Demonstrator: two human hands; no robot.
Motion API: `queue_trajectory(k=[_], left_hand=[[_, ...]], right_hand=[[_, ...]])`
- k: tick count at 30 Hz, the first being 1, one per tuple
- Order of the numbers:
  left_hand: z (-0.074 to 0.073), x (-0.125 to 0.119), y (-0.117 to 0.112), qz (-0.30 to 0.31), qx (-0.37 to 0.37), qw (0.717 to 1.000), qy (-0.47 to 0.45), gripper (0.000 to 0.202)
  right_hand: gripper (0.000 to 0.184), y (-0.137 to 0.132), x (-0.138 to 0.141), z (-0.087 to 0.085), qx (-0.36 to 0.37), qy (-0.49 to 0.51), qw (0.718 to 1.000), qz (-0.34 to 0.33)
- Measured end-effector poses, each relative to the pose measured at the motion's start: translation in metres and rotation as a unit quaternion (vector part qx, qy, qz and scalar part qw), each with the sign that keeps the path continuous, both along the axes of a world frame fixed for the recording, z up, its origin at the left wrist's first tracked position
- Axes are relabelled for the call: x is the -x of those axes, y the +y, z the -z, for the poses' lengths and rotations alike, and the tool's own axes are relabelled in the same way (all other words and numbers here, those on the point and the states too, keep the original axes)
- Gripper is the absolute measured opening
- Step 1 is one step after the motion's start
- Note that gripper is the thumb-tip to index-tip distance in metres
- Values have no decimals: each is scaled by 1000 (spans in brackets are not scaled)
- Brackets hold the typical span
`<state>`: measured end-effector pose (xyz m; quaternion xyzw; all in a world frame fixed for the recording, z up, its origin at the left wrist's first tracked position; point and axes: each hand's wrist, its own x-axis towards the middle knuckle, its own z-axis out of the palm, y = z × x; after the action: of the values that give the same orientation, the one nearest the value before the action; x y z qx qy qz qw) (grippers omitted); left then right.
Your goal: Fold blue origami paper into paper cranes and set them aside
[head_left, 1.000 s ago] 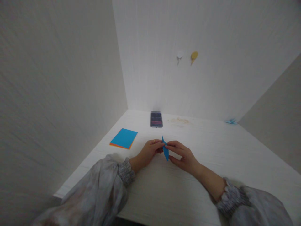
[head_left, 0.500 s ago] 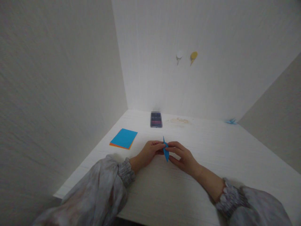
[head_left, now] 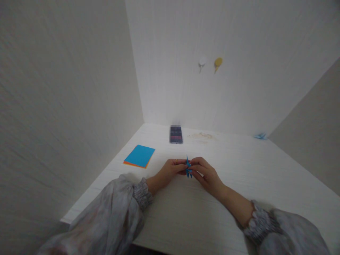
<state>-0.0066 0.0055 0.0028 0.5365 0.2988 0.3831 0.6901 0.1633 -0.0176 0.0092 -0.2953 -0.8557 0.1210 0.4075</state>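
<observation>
Centrally, just above the white worktop, the left hand and right hand met, the fingers of both pinched on a small folded blue paper held upright between them. A stack of blue paper lay at ten o'clock from the hands, a dark blurred object at twelve, and a blue folded piece well apart at two.

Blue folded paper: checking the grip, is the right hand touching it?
Touching: head view shows the right hand pinching the blue folded paper with its fingertips.
</observation>
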Motion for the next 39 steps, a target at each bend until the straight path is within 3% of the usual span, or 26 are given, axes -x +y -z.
queue_trajectory(k=[10, 19, 27, 34, 39], left_hand=[[1, 2, 0, 27, 30, 999, -35, 30], [7, -2, 3, -21, 45, 997, -55, 34], [-1, -2, -1, -23, 34, 999, -27, 35], [-2, -3, -2, -22, 30, 998, -49, 33], [-1, 0, -2, -8, 45, 996, -75, 32]], right_hand=[[19, 4, -6, 5, -15, -7, 1000, -16], [17, 3, -8, 3, -39, -56, 998, -3], [14, -1, -4, -2, -45, -69, 996, 18], [9, -3, 0, 0, 4, -8, 1000, 18], [3, -2, 1, 2, 88, 69, 992, 60]])
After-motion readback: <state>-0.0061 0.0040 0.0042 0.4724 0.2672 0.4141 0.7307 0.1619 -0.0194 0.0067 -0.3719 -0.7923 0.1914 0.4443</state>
